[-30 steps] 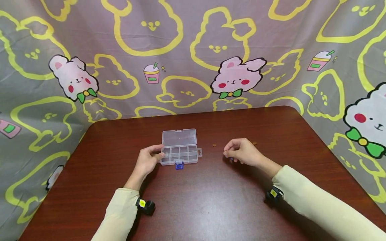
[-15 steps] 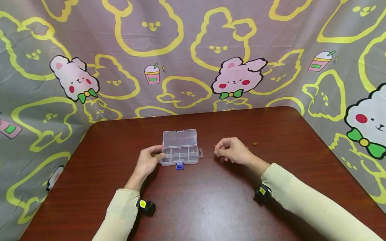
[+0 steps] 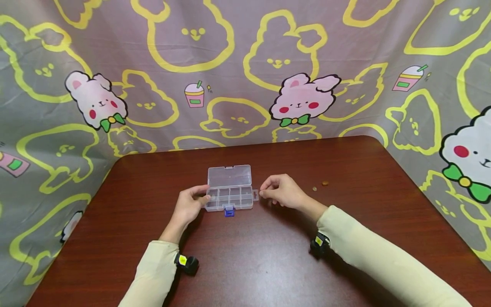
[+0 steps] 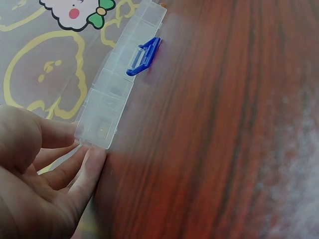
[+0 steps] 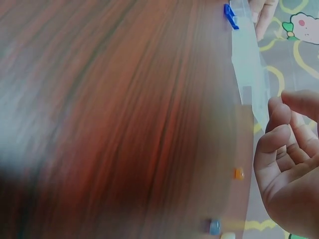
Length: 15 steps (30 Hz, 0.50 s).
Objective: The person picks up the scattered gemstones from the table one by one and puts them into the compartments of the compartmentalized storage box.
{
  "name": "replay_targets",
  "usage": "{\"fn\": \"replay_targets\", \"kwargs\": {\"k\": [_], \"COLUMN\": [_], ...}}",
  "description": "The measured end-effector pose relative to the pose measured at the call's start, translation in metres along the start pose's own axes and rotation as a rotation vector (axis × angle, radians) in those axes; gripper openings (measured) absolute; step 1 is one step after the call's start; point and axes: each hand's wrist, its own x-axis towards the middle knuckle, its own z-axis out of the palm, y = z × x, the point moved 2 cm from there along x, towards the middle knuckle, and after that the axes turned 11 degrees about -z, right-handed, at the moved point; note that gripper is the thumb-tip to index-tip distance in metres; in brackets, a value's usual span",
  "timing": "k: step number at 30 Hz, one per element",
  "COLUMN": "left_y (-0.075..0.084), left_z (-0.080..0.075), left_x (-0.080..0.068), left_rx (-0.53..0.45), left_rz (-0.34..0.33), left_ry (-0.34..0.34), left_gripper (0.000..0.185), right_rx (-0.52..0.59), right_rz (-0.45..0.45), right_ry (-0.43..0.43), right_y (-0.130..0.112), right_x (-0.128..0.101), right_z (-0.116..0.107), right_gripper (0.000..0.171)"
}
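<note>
A clear plastic divided box [image 3: 230,198] lies with its lid [image 3: 229,175] raised behind it and a blue latch [image 3: 229,211] at its front. My left hand [image 3: 189,204] grips the box's left end between thumb and fingers. In the left wrist view something small and yellowish [image 4: 103,130] shows through the wall of the end compartment. My right hand [image 3: 281,190] is at the box's right end, close to the hanging tab [image 3: 255,195]. Its thumb and index fingertips meet in a pinch, and the small thing between them is hidden.
Small beads lie on the brown table [image 3: 245,256] right of the box: an amber one [image 3: 325,183] and a pale one [image 3: 314,189]. The right wrist view also shows an orange bead [image 5: 239,173] and a blue bead [image 5: 215,226]. A patterned curtain [image 3: 238,64] surrounds the table.
My right hand has moved left from among the beads to the box's right end, uncovering the pale bead and covering the orange one. My left hand keeps its grip on the box.
</note>
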Motion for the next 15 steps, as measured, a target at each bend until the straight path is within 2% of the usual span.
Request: {"fn": "replay_targets", "kwargs": {"k": [15], "left_y": [0.001], "left_z": [0.000], "left_x": [0.000], "left_rx": [0.011], "left_rz": [-0.011], "left_ry": [0.004], "left_gripper": [0.034], "right_rx": [0.010], "right_rz": [-0.003], "right_ry": [0.023], "right_y": [-0.006], "right_x": [0.018], "right_z": [0.021], "right_gripper": [0.004]}}
